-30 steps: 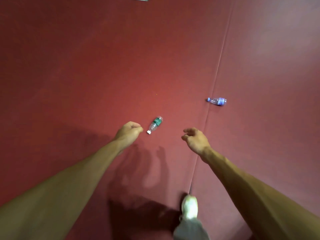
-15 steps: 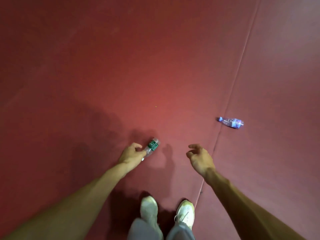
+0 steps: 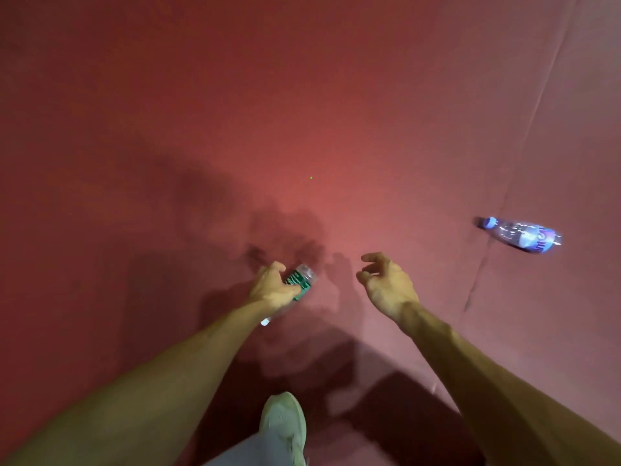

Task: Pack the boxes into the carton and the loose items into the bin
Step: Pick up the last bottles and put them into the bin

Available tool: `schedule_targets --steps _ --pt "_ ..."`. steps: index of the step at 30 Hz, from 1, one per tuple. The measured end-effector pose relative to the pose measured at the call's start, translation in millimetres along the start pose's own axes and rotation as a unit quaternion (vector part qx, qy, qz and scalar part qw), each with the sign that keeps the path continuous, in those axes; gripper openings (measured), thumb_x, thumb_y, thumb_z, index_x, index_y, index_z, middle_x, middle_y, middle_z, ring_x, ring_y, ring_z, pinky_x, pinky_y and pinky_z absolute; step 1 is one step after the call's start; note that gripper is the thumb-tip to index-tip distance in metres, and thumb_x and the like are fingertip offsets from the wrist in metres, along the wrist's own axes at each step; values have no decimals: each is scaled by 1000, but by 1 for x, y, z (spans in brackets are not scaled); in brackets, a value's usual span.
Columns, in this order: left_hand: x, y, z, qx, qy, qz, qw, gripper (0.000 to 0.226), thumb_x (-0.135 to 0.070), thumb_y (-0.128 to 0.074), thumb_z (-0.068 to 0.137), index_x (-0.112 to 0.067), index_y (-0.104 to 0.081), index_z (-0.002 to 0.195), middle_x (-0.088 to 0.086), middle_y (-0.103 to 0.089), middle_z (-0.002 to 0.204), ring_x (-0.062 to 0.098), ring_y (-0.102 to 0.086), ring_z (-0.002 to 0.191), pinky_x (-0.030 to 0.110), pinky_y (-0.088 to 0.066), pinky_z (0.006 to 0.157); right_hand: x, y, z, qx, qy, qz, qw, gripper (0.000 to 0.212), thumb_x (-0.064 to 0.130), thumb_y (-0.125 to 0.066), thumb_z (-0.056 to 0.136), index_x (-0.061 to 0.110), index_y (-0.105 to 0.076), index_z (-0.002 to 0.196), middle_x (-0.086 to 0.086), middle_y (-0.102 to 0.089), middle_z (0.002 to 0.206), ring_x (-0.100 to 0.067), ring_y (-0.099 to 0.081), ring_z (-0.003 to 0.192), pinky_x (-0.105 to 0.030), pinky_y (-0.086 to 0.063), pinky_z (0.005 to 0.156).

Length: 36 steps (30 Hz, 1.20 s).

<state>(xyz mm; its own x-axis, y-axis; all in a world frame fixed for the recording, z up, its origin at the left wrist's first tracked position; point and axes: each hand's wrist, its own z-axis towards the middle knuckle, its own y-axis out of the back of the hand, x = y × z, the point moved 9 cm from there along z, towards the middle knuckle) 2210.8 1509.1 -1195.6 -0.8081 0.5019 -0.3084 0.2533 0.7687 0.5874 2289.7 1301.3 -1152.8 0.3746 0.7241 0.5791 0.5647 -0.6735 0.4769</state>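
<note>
White lettering showed on the purple label of the clear bottle (image 3: 524, 234) lying on the red floor and on the green label of the bottle (image 3: 300, 280) in the left hand (image 3: 274, 287), neither legible.

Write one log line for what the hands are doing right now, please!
left hand: shut on green-label bottle | right hand: open, empty | purple-label bottle: lying on red floor, untouched

Green-label bottle (image 3: 300, 283) middle hidden under left hand (image 3: 273, 288).
</note>
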Motion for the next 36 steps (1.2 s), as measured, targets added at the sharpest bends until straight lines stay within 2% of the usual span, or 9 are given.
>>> schedule_targets --steps 5,7,10,14,20,27,31,33,36 --pt "31 -62 77 -24 36 153 987 94 -47 -71 73 -18 -20 147 11 -33 146 30 -34 138 46 -25 114 -60 -18 87 -3 36 -9 999 35 15 -55 90 18 -56 125 -2 -66 110 -19 -61 100 -18 -36 77" --pt "27 -74 99 -47 34 183 981 93 -48 -74 70 -17 -25 143 9 -40 143 29 -39 135 44 -29 109 -77 -16 119 -8 52 -15 999 35 14 -55 90 17 -57 126 -1 -65 106 -21 -62 103 -18 -37 78" --pt "-12 -83 125 -101 -21 116 988 64 -38 -78 68 -16 -53 123 10 -61 125 29 -58 115 34 -47 92 -90 -1 160 -22 83 -22 996 36 14 -56 91 14 -57 127 -5 -66 112 -23 -61 109 -19 -39 80" --pt "-107 -97 148 -125 -94 -13 988 42 -34 -74 73 -13 -68 107 10 -69 109 26 -63 101 28 -47 78 -105 37 193 -58 99 5 993 33 13 -55 93 12 -57 126 -7 -65 111 -22 -60 102 -14 -34 71" --pt "-221 -165 133 -87 -173 -12 981 42 -43 -70 70 -16 -65 101 8 -66 104 27 -62 99 27 -46 74 -166 127 202 -112 60 -47 991 40 21 -59 90 12 -55 129 -13 -60 126 -27 -56 117 -26 -40 96" --pt "-257 -231 110 -73 -185 -38 979 45 -41 -68 81 -23 -58 120 4 -65 117 27 -58 111 30 -45 87 -236 254 220 -242 30 -214 946 64 33 -66 84 6 -40 135 -17 -39 134 -38 -36 125 -42 -31 107" --pt "-262 -245 117 -44 -186 -83 978 44 -45 -63 83 -32 -56 124 -1 -64 119 23 -59 110 29 -46 90 -273 274 253 -182 -3 -357 916 86 33 -67 80 13 -18 148 -10 -24 153 -31 -14 146 -54 -13 117" --pt "-263 -249 119 -33 -178 -116 977 44 -46 -65 82 -30 -55 122 -2 -64 115 20 -61 104 30 -47 89 -288 272 255 -174 -15 -390 904 80 28 -67 78 15 -24 144 -8 -36 144 -31 -29 139 -57 -15 116" --pt "-259 -248 112 -28 -154 -161 974 44 -50 -69 79 -21 -54 109 -3 -61 107 17 -61 97 29 -47 82 -300 261 239 -183 -23 -337 923 66 30 -70 75 12 -37 129 -9 -47 130 -34 -45 123 -45 -38 103"
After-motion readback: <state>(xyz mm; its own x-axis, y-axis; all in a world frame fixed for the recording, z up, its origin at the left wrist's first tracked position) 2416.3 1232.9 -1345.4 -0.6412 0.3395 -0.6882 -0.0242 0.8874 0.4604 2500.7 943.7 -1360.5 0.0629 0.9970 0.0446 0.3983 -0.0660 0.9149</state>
